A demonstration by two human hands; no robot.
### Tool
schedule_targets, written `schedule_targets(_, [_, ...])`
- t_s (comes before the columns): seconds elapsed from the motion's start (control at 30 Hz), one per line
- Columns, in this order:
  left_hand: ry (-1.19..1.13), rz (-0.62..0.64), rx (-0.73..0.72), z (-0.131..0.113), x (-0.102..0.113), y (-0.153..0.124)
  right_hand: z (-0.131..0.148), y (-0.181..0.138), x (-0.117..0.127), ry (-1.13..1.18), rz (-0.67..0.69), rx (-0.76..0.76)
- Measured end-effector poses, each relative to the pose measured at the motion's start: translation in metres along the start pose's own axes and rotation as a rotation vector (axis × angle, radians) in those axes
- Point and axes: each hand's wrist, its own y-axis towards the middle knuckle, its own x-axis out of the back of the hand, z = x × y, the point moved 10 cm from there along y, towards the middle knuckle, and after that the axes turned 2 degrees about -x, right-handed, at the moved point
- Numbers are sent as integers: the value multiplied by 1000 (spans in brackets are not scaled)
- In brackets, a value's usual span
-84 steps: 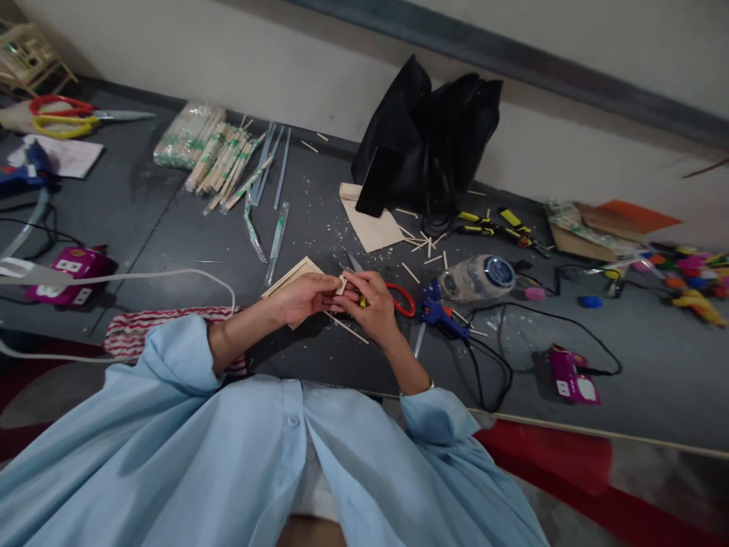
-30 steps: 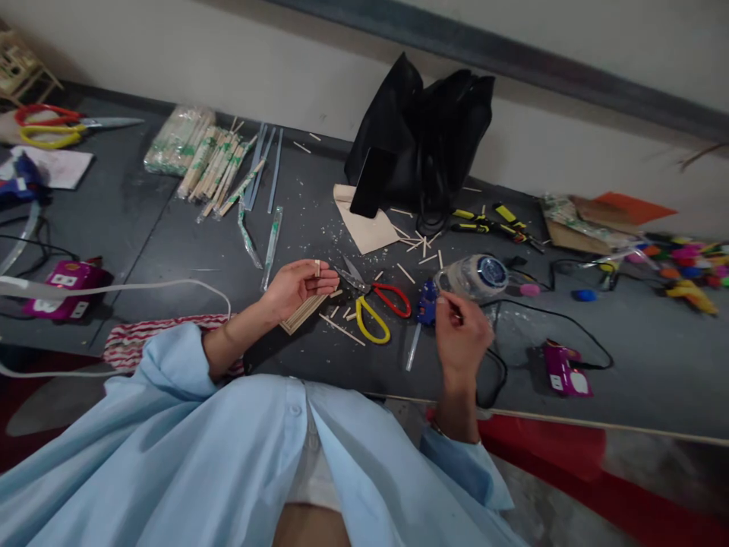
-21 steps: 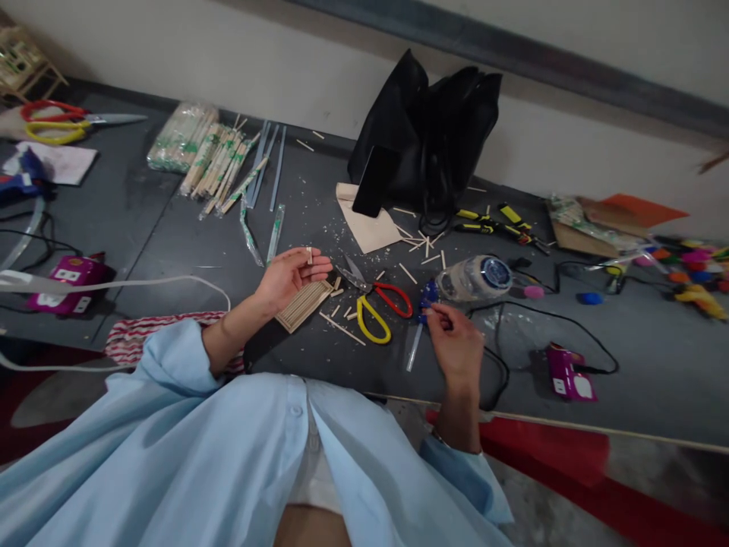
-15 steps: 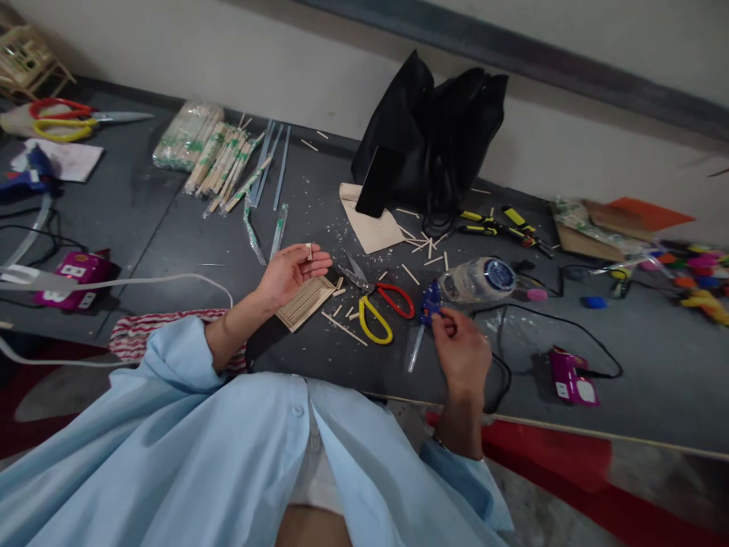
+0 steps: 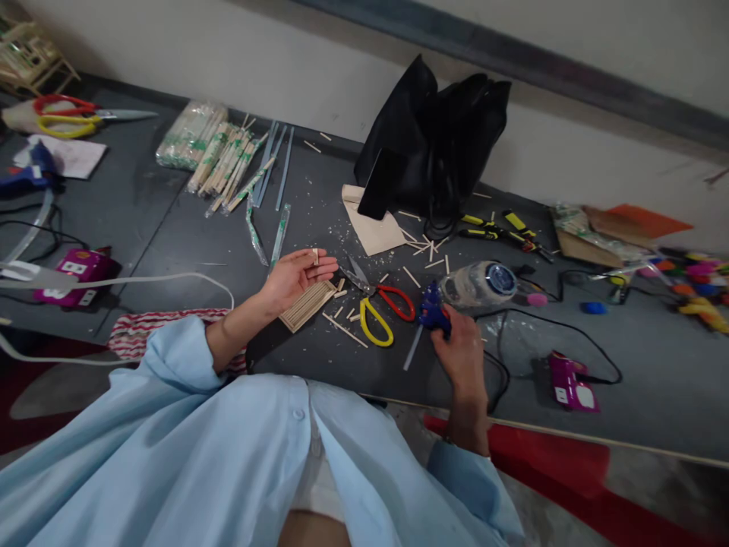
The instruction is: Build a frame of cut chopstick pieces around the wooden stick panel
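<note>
My left hand (image 5: 296, 279) is turned palm up, its fingers stretched out, with a short piece of wooden stick (image 5: 315, 257) pinched near the thumb and index finger. Just below it, a small panel of sticks laid side by side (image 5: 307, 305) lies on the table, partly covered by the hand. My right hand (image 5: 462, 346) is wrapped round the handle of a blue glue gun (image 5: 431, 308), with a clear glue stick (image 5: 413, 348) jutting out of it. Between the hands rest scissors (image 5: 377, 327) with one red and one yellow handle, blades apart.
A clear plastic bottle (image 5: 475, 285) lies beside the glue gun. Behind are a black bag (image 5: 392, 137), a phone (image 5: 380, 182), yellow-black pliers (image 5: 478, 226) and wrapped chopsticks (image 5: 228, 163). Cut sticks are scattered about. The black cord passes near a purple box (image 5: 572, 384).
My right hand has closed more fully round the glue gun's handle and turned the gun slightly. My left hand has shifted a little to the right, still with the stick piece.
</note>
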Motion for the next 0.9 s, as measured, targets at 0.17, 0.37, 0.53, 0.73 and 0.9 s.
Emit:
schedule_targets(0.17, [-7,-24,6,0,0,-1,-12,3,21,167,-112,-126])
schedule_targets(0.37, [-15,-19,61,6,-5,-6,23,0,42,575,-57,-317])
schedule_targets(0.53, [-23,-17,78,9,-6,-7,110,3,14,1194,193,-232])
schedule_targets(0.73, [-23,-14,107,12,-9,-10,150,12,-10,1232,288,-185])
schedule_targets(0.9, [-33,-12,134,15,-13,-14,157,20,-7,1066,250,-117])
